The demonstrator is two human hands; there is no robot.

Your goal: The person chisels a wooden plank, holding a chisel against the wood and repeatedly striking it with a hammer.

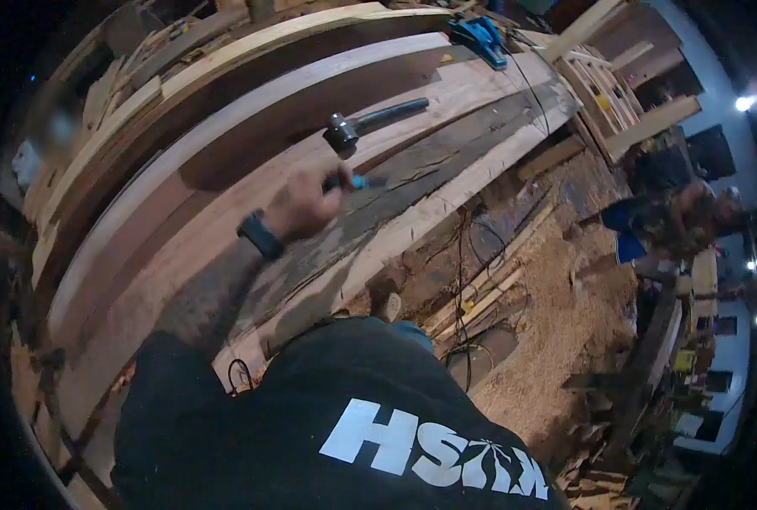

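Observation:
My left hand (310, 202), with a dark watch (261, 235) on its wrist, is closed around the handle of a chisel (360, 181). A blue band shows on the handle past my fingers, and the greyish blade points right over the plank. Just beyond the hand lies a mallet (342, 133) with a dark head and a long dark handle. It rests on the broad wooden plank (463, 89), whose dark, rough strip (429, 174) runs beneath the chisel. My right hand does not show.
A blue power tool (479, 41) sits at the plank's far end with its cable. Curved boards (251, 51) stand along the left. Sawdust (557, 297), cables (462, 289) and wood strips cover the floor. Another person (663, 221) is at the right.

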